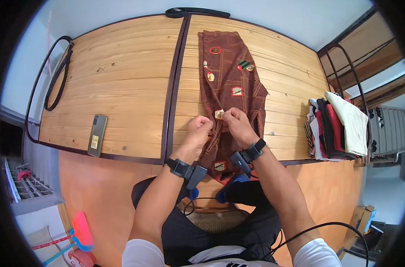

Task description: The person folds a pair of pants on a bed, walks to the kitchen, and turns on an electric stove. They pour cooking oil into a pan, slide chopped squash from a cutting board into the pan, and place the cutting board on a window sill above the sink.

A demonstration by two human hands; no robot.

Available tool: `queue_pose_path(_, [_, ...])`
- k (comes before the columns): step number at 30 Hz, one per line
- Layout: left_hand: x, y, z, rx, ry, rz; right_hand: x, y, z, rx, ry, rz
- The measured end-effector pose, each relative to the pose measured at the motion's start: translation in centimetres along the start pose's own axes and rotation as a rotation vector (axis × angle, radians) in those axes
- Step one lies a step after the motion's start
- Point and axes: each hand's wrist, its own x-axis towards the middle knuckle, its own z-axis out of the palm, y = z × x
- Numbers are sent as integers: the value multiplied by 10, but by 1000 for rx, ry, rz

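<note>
A pair of brown patterned trousers (229,66), with orange stitching and small patches, lies lengthwise on the slatted wooden table (122,66). Its lower end hangs over the front edge towards my lap. My left hand (200,130) is closed on the near left edge of the cloth. A short way to its right, my right hand (239,126) pinches the same trousers beside a pale patch. Between both hands the fabric is drawn into creases. Each wrist wears a black strap with a dark device.
Folded clothes (338,127) are stacked at the table's right end. A phone (97,135) lies near the front left edge. One black belt (59,82) hangs over the left rail; another dark belt (198,12) lies along the back. A broom (81,231) stands at lower left.
</note>
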Motion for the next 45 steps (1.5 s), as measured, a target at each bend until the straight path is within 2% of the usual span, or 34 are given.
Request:
queue_pose_path(2, [2,-1,-3,9,109,30,11,12,-15,88,22,10])
queue_pose_path(4, [23,-19,-16,-25,232,72,-5,-23,-21,231,105,42])
queue_pose_path(5, [4,8,-7,-132,301,122,-10,-36,-25,303,142,60])
queue_pose_path(6, [15,3,-26,-245,291,106,1,-28,-52,309,120,-1])
queue_pose_path(7, [5,22,-40,-240,223,112,16,-20,-79,410,167,43])
queue_pose_path(8, [44,-8,-77,-371,279,202,-11,-60,-80,388,284,79])
queue_pose_path(9, [5,42,-64,-504,300,73,5,-43,-122,437,351,9])
queue_pose_path(10, [10,34,-88,-286,313,236,-2,-41,-159,30,473,-113])
queue_pose_path(11, [14,33,-109,-261,368,291,5,-22,-197,-158,664,-268])
queue_pose_path(12, [18,33,-130,-233,425,343,-8,-24,-228,-767,814,-337])
queue_pose_path(13, [21,32,-151,-202,484,394,-10,-7,-264,-963,923,-500])
queue_pose_path(14, [-6,66,-122,-421,619,261,-24,1,-286,-1144,934,-552])
queue_pose_path(15, [-6,65,-125,-400,627,302,-30,9,-310,-1215,924,-419])
queue_pose_path(18, [-7,58,-150,-275,676,335,-49,6,-317,-1263,949,-242])
queue_pose_path(19, [-8,59,-155,-193,702,292,-59,-2,-306,-1271,944,-215])
queue_pose_path(21, [-5,57,-155,11,819,338,-69,-7,-300,-1349,844,-147])
queue_pose_path(22, [-3,53,-151,132,912,429,-70,-11,-299,-1386,795,-120])
queue_pose_path(23, [-1,50,-148,253,1003,521,-70,-14,-295,-1403,758,-218])
queue_pose_path(26, [-4,55,-125,740,961,833,-58,-23,-276,-1439,636,-504])
queue_pose_path(28, [-13,69,-91,900,672,719,-50,-53,-237,-1289,451,-425])
queue_pose_path(30, [-3,80,-58,961,396,663,-30,-61,-216,-1249,325,-501])
queue_pose_path(33, [25,106,-30,1359,73,555,10,-68,-186,-1263,175,-528])
queue_pose_path(37, [69,122,-3,1674,-17,205,65,-74,-158,-1312,14,-409])
queue_pose_path(42, [108,128,-5,1846,-39,216,115,-70,-136,-1511,95,-219])
queue_pose_path(45, [143,141,-5,1809,-7,223,168,-70,-156,-1533,193,-250])
